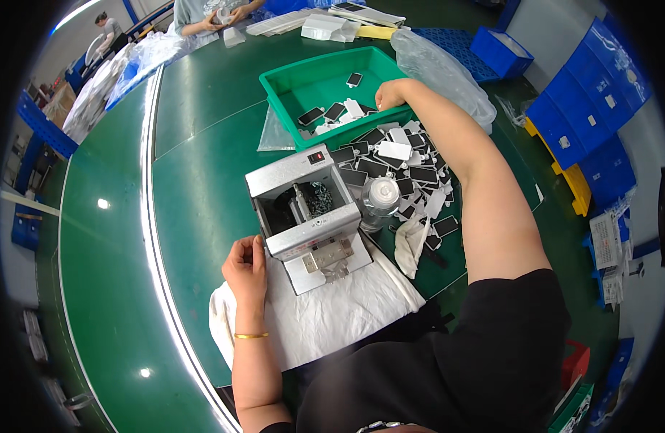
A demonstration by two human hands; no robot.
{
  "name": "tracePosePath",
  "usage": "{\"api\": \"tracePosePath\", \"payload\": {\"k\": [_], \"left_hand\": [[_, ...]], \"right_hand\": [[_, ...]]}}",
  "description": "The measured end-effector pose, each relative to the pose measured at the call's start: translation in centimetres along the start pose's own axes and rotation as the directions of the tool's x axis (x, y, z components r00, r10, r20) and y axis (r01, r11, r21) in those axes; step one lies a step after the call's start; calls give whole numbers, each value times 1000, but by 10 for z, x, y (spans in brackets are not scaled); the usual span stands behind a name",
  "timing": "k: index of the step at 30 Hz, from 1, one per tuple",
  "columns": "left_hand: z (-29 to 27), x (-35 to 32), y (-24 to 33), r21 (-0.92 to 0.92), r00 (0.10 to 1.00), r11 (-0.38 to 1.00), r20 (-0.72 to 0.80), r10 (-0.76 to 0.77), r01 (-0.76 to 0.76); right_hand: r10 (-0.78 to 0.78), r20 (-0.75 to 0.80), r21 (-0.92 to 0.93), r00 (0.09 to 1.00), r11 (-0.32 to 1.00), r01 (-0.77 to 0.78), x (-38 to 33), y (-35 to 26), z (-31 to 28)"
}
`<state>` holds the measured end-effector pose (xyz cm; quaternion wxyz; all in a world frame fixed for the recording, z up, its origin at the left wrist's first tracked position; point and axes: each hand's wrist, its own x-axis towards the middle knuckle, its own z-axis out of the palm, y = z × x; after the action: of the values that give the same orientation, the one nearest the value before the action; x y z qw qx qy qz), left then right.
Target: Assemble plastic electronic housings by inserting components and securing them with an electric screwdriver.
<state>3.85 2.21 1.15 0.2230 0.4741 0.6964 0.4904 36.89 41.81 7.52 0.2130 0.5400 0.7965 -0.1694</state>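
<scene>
The right hand [392,94] reaches into the green bin [318,83], fingers bent down; whether they grip anything cannot be told. Small black-and-white pieces [353,110] lie in the bin, and a heap of similar pieces [423,174] covers the table [202,187] beside it. The left hand [244,268], loosely curled, its grip unclear, rests beside the silver machine [303,244].

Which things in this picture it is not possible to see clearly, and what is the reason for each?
- Head view: whether the right hand holds anything at the green bin; the hand itself covers its fingertips.
- Head view: whether the left hand pinches anything beside the grey machine; its curled fingers hide this.
- Head view: the co-worker's head; the top edge cuts it off.
</scene>
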Motion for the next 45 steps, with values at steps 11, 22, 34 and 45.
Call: {"api": "tracePosePath", "payload": {"k": [11,22,34,45], "left_hand": [[2,1,1,16,998,999,-42,51,-51],[5,1,-2,-27,991,993,-67,113,-115],[1,1,-1,31,996,996,-15,88,-87],[12,5,-2,-22,994,994,-30,109,-109]], "right_hand": [[-89,-343,207,935,964,168,-44,-1,-4],[-102,-445,630,890,670,392,-163,-38,-23],[-326,-278,158,903,912,378,-167,-56,43],[-209,-610,435,765,718,543,-221,-6,101]]}}
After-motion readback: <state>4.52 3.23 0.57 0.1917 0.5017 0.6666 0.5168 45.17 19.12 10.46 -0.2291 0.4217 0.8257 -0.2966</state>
